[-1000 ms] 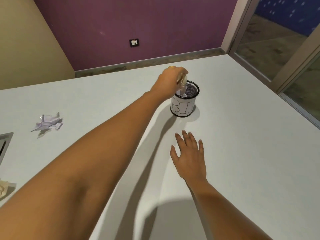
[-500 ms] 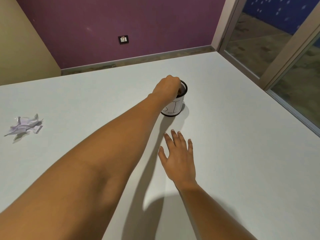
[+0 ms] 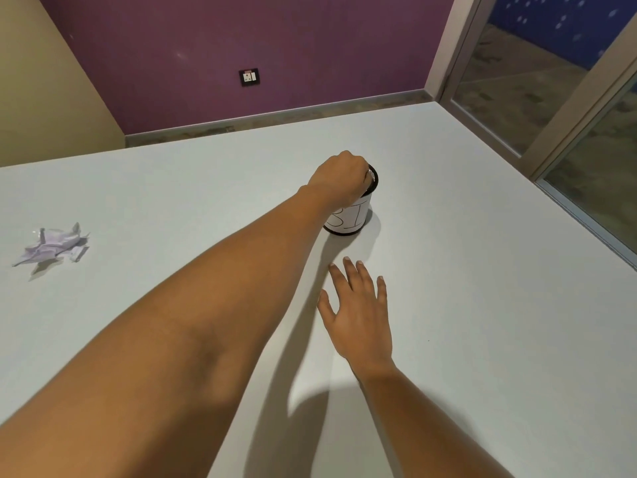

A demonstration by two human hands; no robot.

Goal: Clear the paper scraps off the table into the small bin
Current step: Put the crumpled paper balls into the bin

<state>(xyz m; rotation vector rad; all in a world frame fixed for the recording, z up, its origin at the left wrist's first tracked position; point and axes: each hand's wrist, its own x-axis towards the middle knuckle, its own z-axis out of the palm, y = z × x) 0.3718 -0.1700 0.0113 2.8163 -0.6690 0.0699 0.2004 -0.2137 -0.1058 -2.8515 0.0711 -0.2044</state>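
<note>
The pale table [image 3: 482, 305] is not cleared yet, so I judge the task to be partway through, with one drop in hand and at least one more pickup to come. The left hand [image 3: 339, 179] reaches out on a long arm from the near edge and sits on the mouth of the small bin [image 3: 355, 215]. Its fingers are curled downward into the opening. A pale glint shows at the fingertips, but whether they grip a scrap or have let it go I cannot tell. The right hand [image 3: 360, 319] lies open with straight, spread fingers, flat on or just above the table between the bin and the near edge, and it holds nothing. The bin stands upright about midway across the table, closer to the far edge than the near one, and its white label faces the camera. What is left to do is plain: a crumpled heap of paper scraps [image 3: 51, 246], with a small strip just beside it, lies well apart from the bin toward the table's left edge. Compared with a second ago, the left hand has dropped from above the rim, where it pinched a crumpled scrap over the open mesh, and now covers most of the mouth. The right hand has kept its pose, and the heap has not moved on the table.
</note>
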